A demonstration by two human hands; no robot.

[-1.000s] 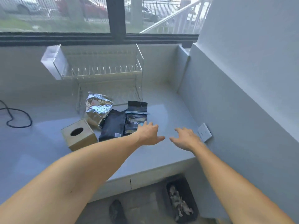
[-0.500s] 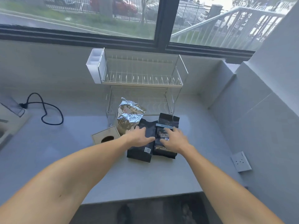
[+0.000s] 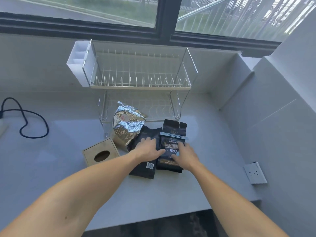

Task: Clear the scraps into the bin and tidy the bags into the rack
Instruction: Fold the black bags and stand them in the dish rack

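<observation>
A black cable (image 3: 25,120) is seen looped far left of the fingers, and a wooden tissue box (image 3: 100,153) stands just left of the left hand (image 3: 147,149), with a crumpled foil bag (image 3: 127,125) lying just beyond the fingertips. The left hand is laid flat, fingers spread and ungripped, on a plain black bag (image 3: 145,161), while the right hand (image 3: 183,153) is pressed open-fingered on the printed black bag (image 3: 172,142) touching it. The two-tier wire rack (image 3: 142,79) is set beyond both hands, under the window, and a wall socket (image 3: 255,173) is mounted well right of the right fingers
</observation>
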